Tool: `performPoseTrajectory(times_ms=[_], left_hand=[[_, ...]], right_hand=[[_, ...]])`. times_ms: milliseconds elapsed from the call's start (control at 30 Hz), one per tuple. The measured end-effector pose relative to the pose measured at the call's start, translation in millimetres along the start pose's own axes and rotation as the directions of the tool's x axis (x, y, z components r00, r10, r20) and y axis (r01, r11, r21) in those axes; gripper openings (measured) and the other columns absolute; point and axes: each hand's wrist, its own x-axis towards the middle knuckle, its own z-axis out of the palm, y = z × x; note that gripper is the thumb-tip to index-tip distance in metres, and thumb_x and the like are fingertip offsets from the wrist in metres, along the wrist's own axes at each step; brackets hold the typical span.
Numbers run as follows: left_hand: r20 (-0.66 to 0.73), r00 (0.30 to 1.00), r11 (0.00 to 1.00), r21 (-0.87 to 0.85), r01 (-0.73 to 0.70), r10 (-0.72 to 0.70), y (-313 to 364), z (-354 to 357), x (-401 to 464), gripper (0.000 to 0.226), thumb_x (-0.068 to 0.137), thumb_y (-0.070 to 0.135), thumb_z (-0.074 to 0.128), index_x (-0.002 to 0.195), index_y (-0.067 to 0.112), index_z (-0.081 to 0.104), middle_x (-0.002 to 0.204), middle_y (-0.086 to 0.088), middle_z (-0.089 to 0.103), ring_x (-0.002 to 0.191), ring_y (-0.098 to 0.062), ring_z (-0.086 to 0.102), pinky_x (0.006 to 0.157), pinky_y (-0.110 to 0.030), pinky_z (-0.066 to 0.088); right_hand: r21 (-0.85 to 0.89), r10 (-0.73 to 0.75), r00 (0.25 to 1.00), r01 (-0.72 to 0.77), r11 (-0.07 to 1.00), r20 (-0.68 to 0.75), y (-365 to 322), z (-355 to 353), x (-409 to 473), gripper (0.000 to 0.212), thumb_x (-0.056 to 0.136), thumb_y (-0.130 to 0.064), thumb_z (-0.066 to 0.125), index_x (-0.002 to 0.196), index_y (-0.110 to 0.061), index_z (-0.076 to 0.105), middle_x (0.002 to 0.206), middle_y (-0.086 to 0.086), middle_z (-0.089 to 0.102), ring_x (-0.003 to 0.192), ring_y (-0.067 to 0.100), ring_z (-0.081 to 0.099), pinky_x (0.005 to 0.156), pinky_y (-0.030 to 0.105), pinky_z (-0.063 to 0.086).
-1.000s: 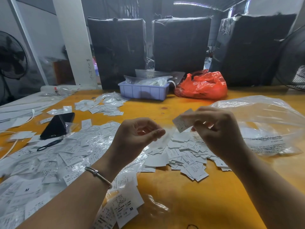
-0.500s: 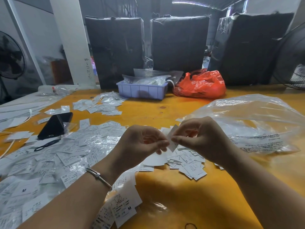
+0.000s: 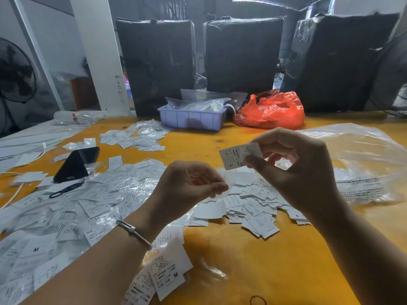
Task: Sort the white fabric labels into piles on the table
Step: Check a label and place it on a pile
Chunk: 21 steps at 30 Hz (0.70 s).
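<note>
Labels (image 3: 248, 208) lie heaped on the yellow worktop (image 3: 253, 260) beneath both raised hands. Right hand (image 3: 301, 170) pinches one label (image 3: 236, 156) marked L between thumb and fingers. Left hand (image 3: 189, 190) pinches a thin clear wrapper (image 3: 225, 179).

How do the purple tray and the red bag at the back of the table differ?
The purple tray is rigid, ribbed and rectangular; the red bag is soft, crumpled and shapeless. The purple tray is open-topped and holds clear plastic packets; the red bag is bunched shut, its contents hidden. Both sit on the yellow table, before the black-wrapped bales.
</note>
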Motion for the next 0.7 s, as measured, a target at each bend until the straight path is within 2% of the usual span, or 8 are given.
performPoseTrajectory(times_ms=[200,400,533,700], left_hand=[[0.016,1.000,1.000,0.018,-0.015,0.015,1,1,1,0.022,0.071,0.024,0.075,0.083,0.006,0.075,0.074,-0.004,0.074,0.064,-0.014,0.069,0.064,-0.018,0.056],[0.033,0.999,1.000,0.003,-0.012,0.012,-2,0,1,0.023,0.073,0.024,0.073,0.087,0.006,0.075,0.076,-0.002,0.074,0.064,-0.012,0.070,0.062,-0.016,0.055],[0.046,0.999,1.000,-0.001,-0.003,0.003,-4,1,1,0.023,0.076,0.022,0.071,0.088,0.003,0.075,0.077,-0.004,0.074,0.065,-0.010,0.070,0.062,-0.017,0.055],[0.061,0.998,1.000,-0.016,0.017,-0.016,-4,2,1,0.023,0.075,0.021,0.071,0.089,0.003,0.075,0.079,-0.006,0.075,0.066,-0.014,0.070,0.063,-0.020,0.056]], right_hand=[[-0.072,-0.001,1.000,0.001,0.997,0.003,7,2,-1,0.007,0.078,-0.011,0.076,0.083,-0.013,0.072,0.077,-0.010,0.071,0.069,0.006,0.067,0.058,0.016,0.052],[-0.102,0.003,0.996,0.007,0.995,0.093,11,-1,0,0.014,0.075,-0.001,0.075,0.079,-0.014,0.073,0.073,-0.010,0.070,0.068,0.000,0.064,0.058,0.008,0.047],[-0.068,0.024,0.993,-0.016,0.998,0.116,14,-3,0,0.015,0.071,0.005,0.069,0.075,-0.010,0.072,0.068,-0.006,0.070,0.063,0.007,0.062,0.055,0.019,0.051],[-0.109,0.057,0.982,-0.037,0.993,0.181,17,-1,0,0.017,0.071,0.004,0.068,0.073,-0.013,0.073,0.064,-0.005,0.068,0.059,0.010,0.061,0.053,0.022,0.050]])
